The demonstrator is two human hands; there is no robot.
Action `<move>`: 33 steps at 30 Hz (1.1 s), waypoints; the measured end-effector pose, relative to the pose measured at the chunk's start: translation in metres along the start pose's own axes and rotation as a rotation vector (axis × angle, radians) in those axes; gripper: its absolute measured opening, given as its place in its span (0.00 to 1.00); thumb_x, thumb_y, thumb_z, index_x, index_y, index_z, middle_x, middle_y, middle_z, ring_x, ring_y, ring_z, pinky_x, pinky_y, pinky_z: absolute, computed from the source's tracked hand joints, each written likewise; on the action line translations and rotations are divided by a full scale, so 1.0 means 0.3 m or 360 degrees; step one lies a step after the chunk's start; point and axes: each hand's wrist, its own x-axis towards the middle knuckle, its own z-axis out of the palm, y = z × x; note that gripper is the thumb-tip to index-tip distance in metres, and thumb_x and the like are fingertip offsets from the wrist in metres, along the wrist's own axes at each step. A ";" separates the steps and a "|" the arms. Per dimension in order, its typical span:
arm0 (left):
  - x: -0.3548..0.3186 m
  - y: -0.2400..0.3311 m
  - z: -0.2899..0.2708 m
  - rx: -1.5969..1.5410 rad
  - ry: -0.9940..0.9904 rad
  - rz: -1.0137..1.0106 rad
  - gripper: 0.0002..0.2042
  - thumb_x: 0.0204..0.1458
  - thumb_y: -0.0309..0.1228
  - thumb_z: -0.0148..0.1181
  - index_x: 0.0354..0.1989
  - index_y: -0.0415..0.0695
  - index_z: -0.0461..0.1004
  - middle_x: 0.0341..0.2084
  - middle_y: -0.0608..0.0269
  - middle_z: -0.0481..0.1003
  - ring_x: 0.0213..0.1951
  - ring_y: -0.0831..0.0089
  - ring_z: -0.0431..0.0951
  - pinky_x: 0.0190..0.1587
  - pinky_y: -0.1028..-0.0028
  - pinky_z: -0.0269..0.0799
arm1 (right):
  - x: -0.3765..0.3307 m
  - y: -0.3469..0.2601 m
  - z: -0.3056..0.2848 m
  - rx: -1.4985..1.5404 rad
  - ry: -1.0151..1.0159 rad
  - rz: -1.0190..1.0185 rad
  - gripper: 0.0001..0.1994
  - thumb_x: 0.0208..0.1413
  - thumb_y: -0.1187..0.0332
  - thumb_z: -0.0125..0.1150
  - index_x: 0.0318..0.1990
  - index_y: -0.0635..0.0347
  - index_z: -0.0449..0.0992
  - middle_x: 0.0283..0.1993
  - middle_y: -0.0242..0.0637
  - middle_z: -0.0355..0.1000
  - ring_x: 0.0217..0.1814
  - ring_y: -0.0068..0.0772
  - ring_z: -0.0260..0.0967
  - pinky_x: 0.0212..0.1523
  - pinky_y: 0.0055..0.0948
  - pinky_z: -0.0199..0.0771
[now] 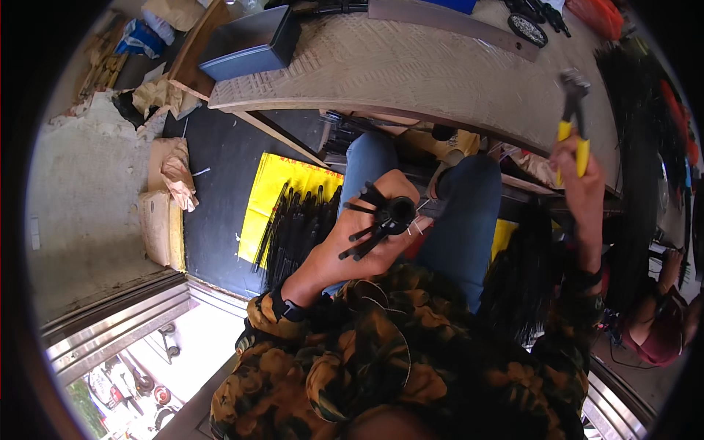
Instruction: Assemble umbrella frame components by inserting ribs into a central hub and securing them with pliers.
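A black round part with spokes (385,216) sits clasped in the left hand (359,246), above the person's lap and off the workbench's near edge. The right hand (579,172) grips yellow-handled pliers (572,121) over the workbench (411,66). Black rods lie on a yellow sheet (275,187) below; the part's far side is hidden by fingers.

Daylight washes the pale woven surface (411,66) at twelve o'clock; dark floor mat (220,161) and yellow sheet (275,194) lie at nine, metal door rails (110,323) at seven.
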 end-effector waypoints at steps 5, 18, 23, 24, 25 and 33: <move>-0.017 0.007 0.009 -0.0249 -0.0077 -0.0208 0.10 0.44 0.20 0.57 0.28 0.43 0.61 0.25 0.62 0.65 0.26 0.74 0.64 0.30 0.76 0.60 | -0.041 -0.268 0.058 -0.1143 -0.0306 -0.0841 0.12 0.46 0.67 0.59 0.39 0.55 0.75 0.47 0.36 0.63 0.45 0.34 0.64 0.46 0.36 0.64; 0.014 -0.018 -0.040 -0.0172 -0.0660 0.0127 0.18 0.35 0.21 0.59 0.35 0.39 0.60 0.31 0.56 0.64 0.33 0.57 0.67 0.36 0.69 0.63 | 0.098 -0.286 0.002 -0.1543 -0.0262 -0.2061 0.08 0.44 0.68 0.56 0.32 0.60 0.71 0.40 0.33 0.67 0.39 0.30 0.64 0.37 0.30 0.66; 0.009 0.003 -0.036 -0.0003 -0.0452 -0.0003 0.12 0.41 0.21 0.56 0.34 0.40 0.60 0.28 0.58 0.64 0.29 0.63 0.67 0.32 0.71 0.63 | 0.051 -0.298 0.074 -0.1591 0.0090 -0.1643 0.13 0.45 0.65 0.58 0.41 0.50 0.74 0.50 0.24 0.62 0.56 0.21 0.58 0.61 0.38 0.53; -0.016 0.011 -0.052 0.0064 -0.0252 0.0022 0.10 0.44 0.22 0.55 0.33 0.40 0.60 0.28 0.59 0.64 0.28 0.68 0.66 0.32 0.74 0.62 | 0.015 -0.324 0.106 -0.1597 0.0207 -0.1580 0.12 0.45 0.65 0.59 0.40 0.50 0.73 0.51 0.24 0.61 0.56 0.21 0.58 0.61 0.39 0.52; -0.033 0.003 -0.055 0.0095 -0.0064 0.0056 0.08 0.47 0.22 0.54 0.32 0.41 0.60 0.28 0.60 0.65 0.27 0.72 0.65 0.32 0.76 0.61 | -0.016 -0.319 0.144 -0.1622 0.0298 -0.1496 0.12 0.46 0.65 0.60 0.40 0.50 0.73 0.52 0.24 0.59 0.57 0.21 0.57 0.62 0.41 0.50; 0.003 -0.025 -0.017 0.0078 0.0054 0.0097 0.09 0.45 0.20 0.54 0.30 0.42 0.61 0.26 0.60 0.65 0.28 0.73 0.65 0.33 0.75 0.61 | -0.209 -0.185 0.358 -0.1710 0.0937 -0.0877 0.10 0.43 0.71 0.64 0.29 0.54 0.66 0.46 0.31 0.64 0.48 0.30 0.66 0.59 0.51 0.48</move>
